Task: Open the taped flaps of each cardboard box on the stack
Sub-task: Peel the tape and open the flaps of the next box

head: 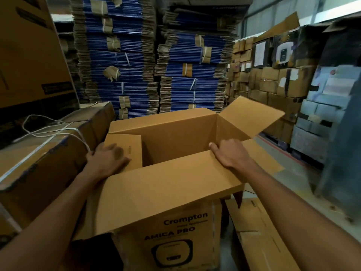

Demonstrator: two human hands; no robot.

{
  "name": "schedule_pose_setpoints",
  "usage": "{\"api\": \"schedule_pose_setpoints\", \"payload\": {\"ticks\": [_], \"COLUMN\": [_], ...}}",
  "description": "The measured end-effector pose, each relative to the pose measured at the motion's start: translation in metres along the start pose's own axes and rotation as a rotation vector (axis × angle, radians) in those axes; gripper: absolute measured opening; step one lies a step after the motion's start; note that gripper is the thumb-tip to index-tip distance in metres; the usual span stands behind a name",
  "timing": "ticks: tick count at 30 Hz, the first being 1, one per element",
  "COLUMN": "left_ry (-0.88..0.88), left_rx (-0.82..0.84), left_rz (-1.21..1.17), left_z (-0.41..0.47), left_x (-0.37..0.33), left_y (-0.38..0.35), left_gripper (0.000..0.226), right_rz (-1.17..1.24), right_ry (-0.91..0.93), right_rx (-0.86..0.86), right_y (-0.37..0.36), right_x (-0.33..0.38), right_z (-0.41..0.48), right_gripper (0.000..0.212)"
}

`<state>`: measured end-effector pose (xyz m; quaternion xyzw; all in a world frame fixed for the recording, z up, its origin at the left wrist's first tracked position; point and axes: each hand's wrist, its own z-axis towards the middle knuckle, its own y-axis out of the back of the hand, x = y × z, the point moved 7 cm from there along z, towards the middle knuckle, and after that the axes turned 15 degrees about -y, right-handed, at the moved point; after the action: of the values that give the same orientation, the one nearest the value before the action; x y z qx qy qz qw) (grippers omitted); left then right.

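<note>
Box open — left hand presses side flap, right hand grips near flap.

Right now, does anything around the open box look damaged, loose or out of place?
Yes. A white strap lies loose in loops over the closed box on the left, whose edges are scuffed dark. Behind, a brown paper wrap on the blue stack is torn. The open box looks sound.

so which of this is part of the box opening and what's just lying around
Job: Crompton box; its near flap, held by the right hand; its left flap under the left hand.
Lying about: strapped box at left; blue flattened cartons; flat cardboard on the floor.
</note>
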<state>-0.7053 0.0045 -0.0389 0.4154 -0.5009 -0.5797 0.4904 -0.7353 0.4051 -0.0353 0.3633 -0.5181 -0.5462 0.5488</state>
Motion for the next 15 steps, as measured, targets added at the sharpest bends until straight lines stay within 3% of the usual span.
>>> {"api": "schedule_pose_setpoints", "payload": {"ticks": [5,7,11,15], "left_ry": [-0.279,-0.278,-0.255,-0.139], "left_rx": [0.316,0.328,0.04,-0.342], "left_rz": [0.043,0.058,-0.096,-0.621], "left_z": [-0.001,-0.002,-0.005,-0.032], "left_x": [-0.051,-0.057,-0.068,-0.045], "left_y": [-0.009,-0.006,0.031,0.088], "left_gripper": [0.089,0.068,0.053,0.035], "right_rz": [0.074,0.095,0.121,0.159], "right_ry": [0.25,0.252,0.287,0.296], "right_rx": [-0.076,-0.107,-0.11,-0.135], "right_y": [-0.023,-0.025,-0.022,-0.022], "right_x": [0.056,0.053,0.045,0.045], "right_z": [-0.038,-0.041,-0.039,-0.033], "right_gripper": [0.077,0.081,0.096,0.096]}}
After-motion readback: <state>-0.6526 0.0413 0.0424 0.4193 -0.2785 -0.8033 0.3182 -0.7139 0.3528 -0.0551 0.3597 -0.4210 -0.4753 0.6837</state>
